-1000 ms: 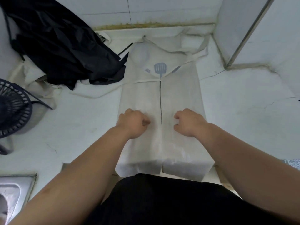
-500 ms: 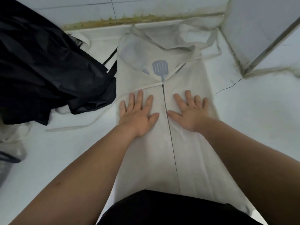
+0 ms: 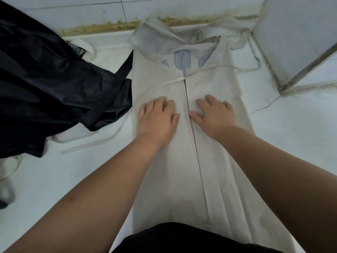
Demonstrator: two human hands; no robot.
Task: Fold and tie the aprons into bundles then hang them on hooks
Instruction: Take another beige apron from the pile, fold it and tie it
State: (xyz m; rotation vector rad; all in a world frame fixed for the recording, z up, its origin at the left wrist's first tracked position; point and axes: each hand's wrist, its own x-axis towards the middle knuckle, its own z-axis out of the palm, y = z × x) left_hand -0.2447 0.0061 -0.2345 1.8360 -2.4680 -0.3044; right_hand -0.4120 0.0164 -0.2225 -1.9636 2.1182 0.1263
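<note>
L hand (image 3: 156,119) & R hand (image 3: 215,116) both flat, fingers released, pressing the beige apron (image 3: 167,179) on white counter (image 3: 291,136); fold seam runs btwn the thumbs. Spatula print (image 3: 182,60) just beyond fingertips, black apron (image 3: 45,79) heaped left of L fingers

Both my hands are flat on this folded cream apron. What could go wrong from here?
1. The two flaps of the cream apron with the blue spatula print meet at the middle, pinned only by the flat left hand and right hand; lifting off may let them open.
2. Its cream tie strap trails left beside the crumpled black apron, so rolling could snag or drag it.
3. The bib end is bunched against the grimy wall seam and could pick up dirt.
</note>
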